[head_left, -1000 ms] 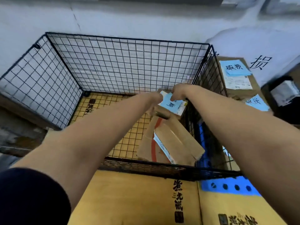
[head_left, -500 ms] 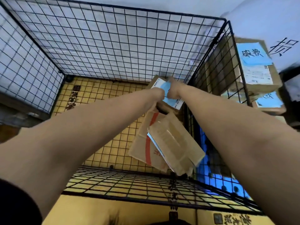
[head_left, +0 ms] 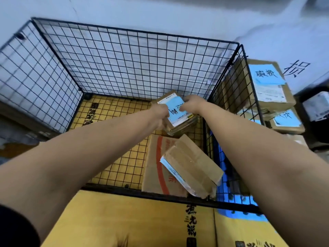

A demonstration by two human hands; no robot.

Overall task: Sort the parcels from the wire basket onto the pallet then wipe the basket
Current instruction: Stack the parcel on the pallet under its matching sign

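A small brown cardboard parcel (head_left: 179, 122), with a pale blue label bearing black handwriting on its top face, sits in the back right corner of the wire basket (head_left: 135, 31), above a flat carton (head_left: 154, 168) with a red stripe. Its label faces up at the camera and its long axis runs diagonally from far left to near right. As a second ago, the left hand (head_left: 160, 114) and right hand (head_left: 193, 104) grip its opposite edges with curled fingers, but the label now shows more fully.
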